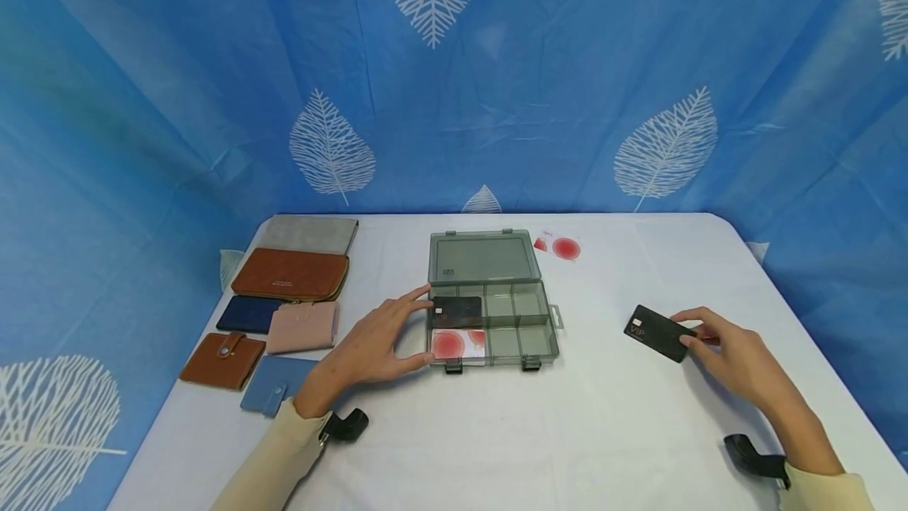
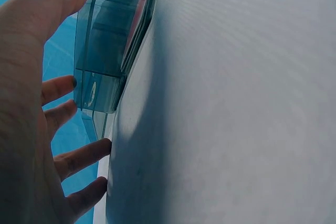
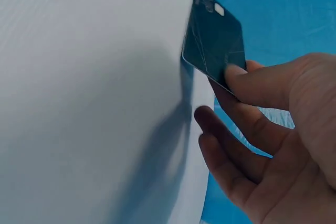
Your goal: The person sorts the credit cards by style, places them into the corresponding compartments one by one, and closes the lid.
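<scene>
white table (image 1: 610, 432); left hand (image 1: 369, 345) spread against organizer box (image 1: 528, 345); right hand (image 1: 738, 357) pinches black card (image 1: 658, 333).

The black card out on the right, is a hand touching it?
Touching. The right wrist view shows the right hand pinching the black card, thumb on its face.

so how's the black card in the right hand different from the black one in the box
The held card is pinched by the right hand and lifted at a tilt above the table; the box card lies flat in a compartment of the box, by the left hand. Both are dark and alike in shape.
</scene>
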A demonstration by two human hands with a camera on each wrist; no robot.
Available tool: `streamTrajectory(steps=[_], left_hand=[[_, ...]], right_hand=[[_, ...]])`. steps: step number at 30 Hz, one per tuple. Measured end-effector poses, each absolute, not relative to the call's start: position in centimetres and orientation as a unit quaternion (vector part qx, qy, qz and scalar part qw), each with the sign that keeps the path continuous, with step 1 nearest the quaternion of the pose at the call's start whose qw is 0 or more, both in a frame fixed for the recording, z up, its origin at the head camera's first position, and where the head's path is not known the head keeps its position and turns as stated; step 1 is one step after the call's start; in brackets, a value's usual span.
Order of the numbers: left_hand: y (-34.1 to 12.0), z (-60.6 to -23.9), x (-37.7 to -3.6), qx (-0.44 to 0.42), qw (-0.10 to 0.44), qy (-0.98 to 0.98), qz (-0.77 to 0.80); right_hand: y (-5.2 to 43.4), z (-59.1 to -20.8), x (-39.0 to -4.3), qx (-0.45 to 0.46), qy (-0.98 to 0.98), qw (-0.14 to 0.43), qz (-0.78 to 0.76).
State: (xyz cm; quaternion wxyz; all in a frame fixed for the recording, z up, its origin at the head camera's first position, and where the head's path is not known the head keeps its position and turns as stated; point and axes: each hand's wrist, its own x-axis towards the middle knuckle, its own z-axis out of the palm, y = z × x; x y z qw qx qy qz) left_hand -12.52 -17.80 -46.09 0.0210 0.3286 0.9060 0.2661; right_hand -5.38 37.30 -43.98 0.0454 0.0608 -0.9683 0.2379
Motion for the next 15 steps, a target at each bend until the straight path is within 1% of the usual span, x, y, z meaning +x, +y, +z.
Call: streamTrajectory(steps=[5, 10, 15], left_hand=[[-17.9, -46.1, -12.5, 0.329, 0.023, 0.906, 0.266], [-17.9, -46.2, -12.5, 0.329, 0.023, 0.905, 0.267], [-17.9, -46.3, -12.4, 0.329, 0.019, 0.907, 0.262]], right_hand=[[36.2, -43.5, -6.0, 0.072, -0.961, 0.05, 0.26], [34.8, -42.2, -7.0, 0.082, -0.961, 0.056, 0.259], [32.7, -40.5, -8.1, 0.095, -0.959, 0.037, 0.264]])
